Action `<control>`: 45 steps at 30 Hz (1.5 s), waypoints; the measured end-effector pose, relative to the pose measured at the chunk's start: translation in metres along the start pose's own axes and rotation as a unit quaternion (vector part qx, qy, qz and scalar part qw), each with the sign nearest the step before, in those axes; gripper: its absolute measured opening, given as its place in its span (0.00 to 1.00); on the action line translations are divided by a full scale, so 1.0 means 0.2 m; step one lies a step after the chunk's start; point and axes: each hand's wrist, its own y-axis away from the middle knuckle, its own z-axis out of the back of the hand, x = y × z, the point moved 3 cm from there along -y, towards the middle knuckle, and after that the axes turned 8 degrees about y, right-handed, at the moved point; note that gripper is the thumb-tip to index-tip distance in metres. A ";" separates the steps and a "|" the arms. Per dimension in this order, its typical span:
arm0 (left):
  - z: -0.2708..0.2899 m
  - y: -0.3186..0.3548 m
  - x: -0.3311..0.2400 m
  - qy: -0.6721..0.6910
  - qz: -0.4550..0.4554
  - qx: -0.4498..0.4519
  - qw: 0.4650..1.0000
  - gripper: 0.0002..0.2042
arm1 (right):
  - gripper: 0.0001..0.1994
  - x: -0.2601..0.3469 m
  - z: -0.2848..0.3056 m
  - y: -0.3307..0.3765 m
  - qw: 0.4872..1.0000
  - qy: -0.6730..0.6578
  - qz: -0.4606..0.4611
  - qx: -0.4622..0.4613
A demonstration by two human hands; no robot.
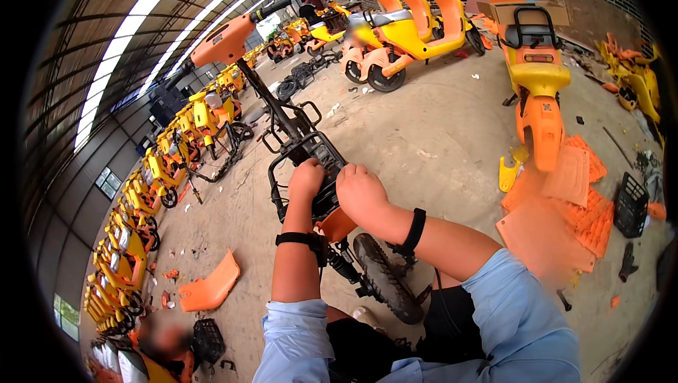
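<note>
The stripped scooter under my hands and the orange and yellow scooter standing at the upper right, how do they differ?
The stripped scooter is mostly bare black frame, while the standing scooter keeps its orange and yellow body panels. The stripped scooter leans tilted across the floor; the standing scooter is upright. The left hand and right hand are both on the stripped scooter; nobody touches the standing scooter. Both have orange parts around the handlebars.
</note>
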 end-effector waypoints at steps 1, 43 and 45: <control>0.00 0.00 0.01 0.008 -0.013 -0.008 1.000 0.17 | 0.15 0.00 0.01 -0.01 1.000 -0.007 -0.009 0.000; 0.10 0.10 -0.07 0.026 0.057 0.030 0.998 0.18 | 0.20 -0.45 -0.30 -0.19 0.953 -0.253 0.121 -0.111; 0.07 0.09 -0.09 0.020 0.042 0.034 0.998 0.19 | 0.20 -0.47 -0.33 -0.16 0.954 -0.256 0.113 -0.111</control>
